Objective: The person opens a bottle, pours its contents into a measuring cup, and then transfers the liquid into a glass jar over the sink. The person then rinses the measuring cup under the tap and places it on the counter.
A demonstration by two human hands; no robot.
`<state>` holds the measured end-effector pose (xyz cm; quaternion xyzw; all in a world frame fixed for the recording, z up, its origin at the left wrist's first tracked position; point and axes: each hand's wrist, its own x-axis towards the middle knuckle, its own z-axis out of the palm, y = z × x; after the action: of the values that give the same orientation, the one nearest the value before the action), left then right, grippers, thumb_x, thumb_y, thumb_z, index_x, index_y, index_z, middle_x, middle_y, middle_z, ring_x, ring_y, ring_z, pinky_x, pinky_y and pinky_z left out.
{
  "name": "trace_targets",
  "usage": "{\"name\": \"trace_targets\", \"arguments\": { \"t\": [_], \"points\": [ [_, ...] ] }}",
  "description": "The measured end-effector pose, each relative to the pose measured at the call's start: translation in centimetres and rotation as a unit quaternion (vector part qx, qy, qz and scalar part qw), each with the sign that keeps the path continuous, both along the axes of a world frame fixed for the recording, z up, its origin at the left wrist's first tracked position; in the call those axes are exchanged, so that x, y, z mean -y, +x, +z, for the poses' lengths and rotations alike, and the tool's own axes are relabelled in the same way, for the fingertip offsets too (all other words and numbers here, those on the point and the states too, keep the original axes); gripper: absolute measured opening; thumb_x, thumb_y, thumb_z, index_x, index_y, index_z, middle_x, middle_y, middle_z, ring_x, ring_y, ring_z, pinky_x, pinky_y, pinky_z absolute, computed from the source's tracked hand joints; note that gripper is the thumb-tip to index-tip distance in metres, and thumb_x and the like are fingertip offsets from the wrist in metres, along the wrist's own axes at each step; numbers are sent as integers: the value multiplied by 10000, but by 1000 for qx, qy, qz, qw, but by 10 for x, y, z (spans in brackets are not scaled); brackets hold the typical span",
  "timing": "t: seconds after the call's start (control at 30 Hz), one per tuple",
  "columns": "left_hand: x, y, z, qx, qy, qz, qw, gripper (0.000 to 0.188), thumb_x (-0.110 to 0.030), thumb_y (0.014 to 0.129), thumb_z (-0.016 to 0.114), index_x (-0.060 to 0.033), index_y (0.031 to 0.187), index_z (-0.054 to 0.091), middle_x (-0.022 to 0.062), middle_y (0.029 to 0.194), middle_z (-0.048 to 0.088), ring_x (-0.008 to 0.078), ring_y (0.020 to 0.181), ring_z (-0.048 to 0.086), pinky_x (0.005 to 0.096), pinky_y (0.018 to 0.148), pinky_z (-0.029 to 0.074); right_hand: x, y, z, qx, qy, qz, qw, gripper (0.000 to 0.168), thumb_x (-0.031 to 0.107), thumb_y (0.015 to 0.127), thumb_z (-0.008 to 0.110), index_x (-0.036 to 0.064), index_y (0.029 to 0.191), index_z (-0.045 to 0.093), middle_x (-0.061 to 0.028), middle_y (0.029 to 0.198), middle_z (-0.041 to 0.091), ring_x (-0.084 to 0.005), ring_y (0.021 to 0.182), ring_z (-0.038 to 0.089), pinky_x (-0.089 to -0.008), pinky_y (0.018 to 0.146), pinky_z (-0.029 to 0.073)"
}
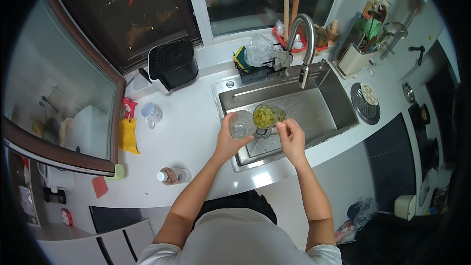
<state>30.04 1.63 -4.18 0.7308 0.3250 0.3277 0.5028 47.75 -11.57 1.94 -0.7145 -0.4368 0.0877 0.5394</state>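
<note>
My left hand (230, 138) is closed around a clear drinking glass (243, 124) above the left part of the stainless steel sink (311, 108). Its contents cannot be made out. My right hand (291, 138) grips a second glass vessel (268, 116) by its right side, perhaps by a handle. Yellow-green leaves, seemingly tea leaves in liquid, fill that vessel. The two vessels are side by side, very close or touching. Below them shows the sink drain (262, 133), partly hidden. The pull-down faucet (304, 70) stands behind the sink, with its spout over the basin.
Left on the counter are a white mug (151, 113), a yellow cloth (127, 135) and a clear bottle (176, 176) with a white cap. A black basket-like appliance (173, 64) stands by the window. Behind the sink sits a rack (254, 74) with sponges; a utensil holder (355, 60) is at right.
</note>
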Motion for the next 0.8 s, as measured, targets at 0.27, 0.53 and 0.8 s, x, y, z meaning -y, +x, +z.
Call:
{"name": "trace_targets", "arguments": {
  "t": [0.27, 0.53, 0.8],
  "points": [
    [12, 3, 4, 7, 3, 3, 1000, 989, -210, 694, 919, -52, 1470, 326, 176, 1383, 531, 283, 1301, 524, 391, 1077, 436, -8, -7, 18, 233, 9, 8, 972, 172, 102, 889, 705, 41, 794, 576, -101, 781, 553, -319, 735, 517, -428, 657, 414],
    [14, -1, 17, 20, -25, -2, 999, 977, -213, 688, 919, -53, 1461, 344, 165, 1357, 556, 282, 1271, 554, 399, 1054, 458, -14, -7, 21, 313, 35, 12, 949, 171, 82, 871, 717, 52, 792, 568, -108, 793, 537, -326, 738, 496, -431, 666, 400],
    [12, -2, 19, 40, -28, -2, 999, 939, -211, 684, 913, -63, 1435, 369, 152, 1320, 593, 292, 1235, 589, 403, 1025, 480, -21, -3, 34, 384, 60, 19, 921, 187, 81, 856, 728, 61, 783, 557, -97, 781, 524, -312, 725, 481, -420, 676, 378]
  ]
}}
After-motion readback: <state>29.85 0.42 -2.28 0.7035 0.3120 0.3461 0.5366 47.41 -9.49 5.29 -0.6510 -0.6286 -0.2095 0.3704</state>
